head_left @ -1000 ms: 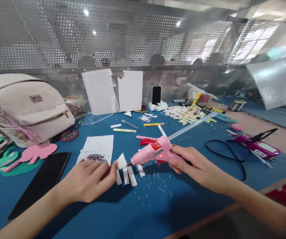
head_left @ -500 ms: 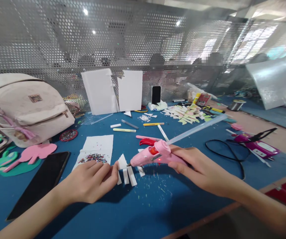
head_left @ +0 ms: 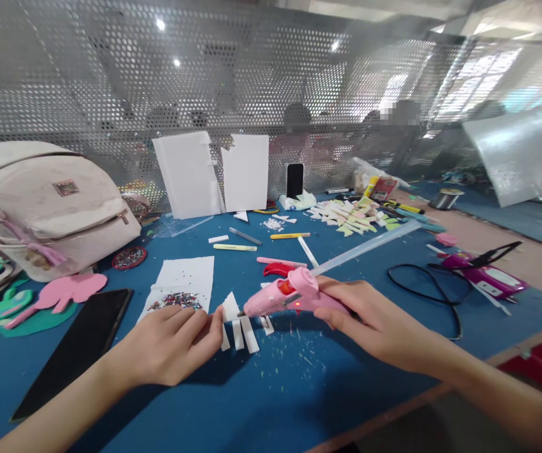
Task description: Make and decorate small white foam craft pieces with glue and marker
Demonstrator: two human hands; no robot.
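My right hand [head_left: 365,318] is closed around the handle of a pink glue gun [head_left: 277,297], whose red light glows. A long clear glue stick [head_left: 369,246] juts from its back end. The nozzle points left and meets, or nearly meets, a small white paper piece [head_left: 231,308]. Thumb and forefinger of my left hand [head_left: 176,343] pinch that piece at its left edge. Below it on the table lie several narrow white paper strips [head_left: 248,335]. A sheet with multicoloured sequins [head_left: 179,301] lies just behind my left hand, partly covered by it.
On the left are a pale backpack [head_left: 58,201], a dark phone-like slab [head_left: 75,352] and pink foam cutouts [head_left: 70,290]. Several markers [head_left: 235,247] and a red-handled tool [head_left: 277,269] lie mid-table. Cut strips [head_left: 349,216] are piled behind; a black cable [head_left: 424,267] and purple power strip [head_left: 485,277] lie right.
The glue gun and my right hand have shifted slightly left, bringing the nozzle further over the white paper piece. My left hand has hardly moved.
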